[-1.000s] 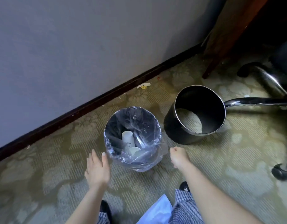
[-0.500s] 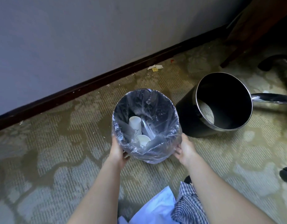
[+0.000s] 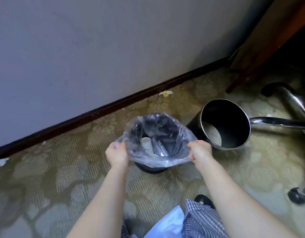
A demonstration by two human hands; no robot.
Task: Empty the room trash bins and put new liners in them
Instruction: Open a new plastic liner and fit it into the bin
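A small black trash bin [image 3: 151,169] stands on the carpet near the wall. Its clear plastic liner [image 3: 158,160] is pulled up off the rim and holds white paper cups [image 3: 146,142] and other trash. My left hand [image 3: 116,153] grips the liner's left edge. My right hand [image 3: 200,152] grips its right edge. To the right lies a second black bin [image 3: 225,124] on its side, with no liner and its mouth toward me.
A grey wall with a dark baseboard [image 3: 114,103] runs behind the bins. Chrome chair legs [image 3: 278,121] and a caster [image 3: 296,195] sit at right, a wooden furniture leg [image 3: 247,66] at upper right. Paper scraps [image 3: 165,93] lie by the baseboard. A white sheet [image 3: 167,224] shows by my knees.
My hands went from hovering near the bin to its sides, then took hold of the liner's edges and lifted them up off the rim.
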